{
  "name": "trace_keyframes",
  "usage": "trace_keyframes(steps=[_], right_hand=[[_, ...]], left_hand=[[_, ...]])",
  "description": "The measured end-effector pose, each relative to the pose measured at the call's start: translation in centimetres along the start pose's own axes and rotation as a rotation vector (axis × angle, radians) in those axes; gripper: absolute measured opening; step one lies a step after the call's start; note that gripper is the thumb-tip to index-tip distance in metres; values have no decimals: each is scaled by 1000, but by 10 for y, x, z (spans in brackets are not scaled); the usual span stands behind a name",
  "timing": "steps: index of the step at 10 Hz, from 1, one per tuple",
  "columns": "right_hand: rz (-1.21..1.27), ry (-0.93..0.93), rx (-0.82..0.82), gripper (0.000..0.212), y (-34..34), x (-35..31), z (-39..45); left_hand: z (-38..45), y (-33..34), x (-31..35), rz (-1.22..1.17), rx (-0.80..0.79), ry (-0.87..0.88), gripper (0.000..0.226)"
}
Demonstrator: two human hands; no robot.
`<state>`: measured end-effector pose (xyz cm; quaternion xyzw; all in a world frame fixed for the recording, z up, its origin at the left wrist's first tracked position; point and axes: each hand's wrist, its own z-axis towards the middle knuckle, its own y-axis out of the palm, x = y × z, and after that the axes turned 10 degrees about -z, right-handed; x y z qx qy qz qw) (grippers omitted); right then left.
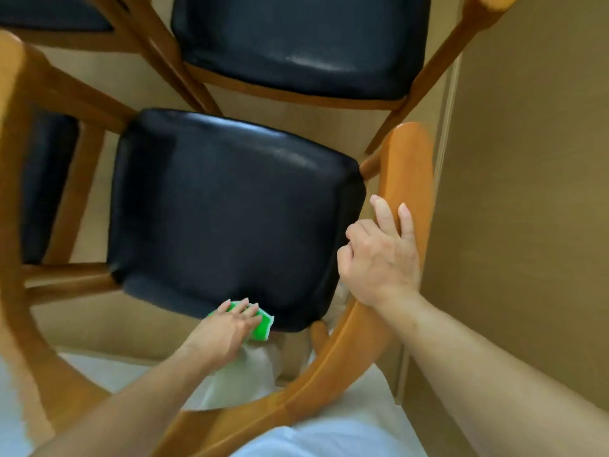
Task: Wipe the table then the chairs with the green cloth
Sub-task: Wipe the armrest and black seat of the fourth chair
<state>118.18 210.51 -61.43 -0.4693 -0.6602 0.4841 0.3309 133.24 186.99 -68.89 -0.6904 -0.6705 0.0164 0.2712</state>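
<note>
A wooden chair with a black padded seat (230, 209) stands right below me, seen from above. My left hand (224, 328) presses the green cloth (262, 326) flat against the seat's near edge, fingers straight on top of it. Only a small part of the cloth shows past the fingers. My right hand (382, 255) grips the curved wooden backrest (408, 166) at the chair's right side, fingers curled over its top.
A second chair with a black seat (296, 44) stands just beyond, close to the first. More wooden chair frames (13, 159) and a black seat crowd the left side. A tan wall (527, 192) runs along the right. The floor is beige.
</note>
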Motion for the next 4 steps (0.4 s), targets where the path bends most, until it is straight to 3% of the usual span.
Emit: trace_keyframes(steps=[2, 3, 4], right_hand=[[11, -34, -221, 27, -28, -9, 1], [141, -29, -292, 42, -50, -20, -8], [253, -104, -272, 51, -77, -29, -13]], left_hand=[[-78, -34, 23, -419, 390, -306, 33], [-104, -35, 33, -580, 470, -458, 28], [-122, -45, 46, -613, 617, -478, 29]])
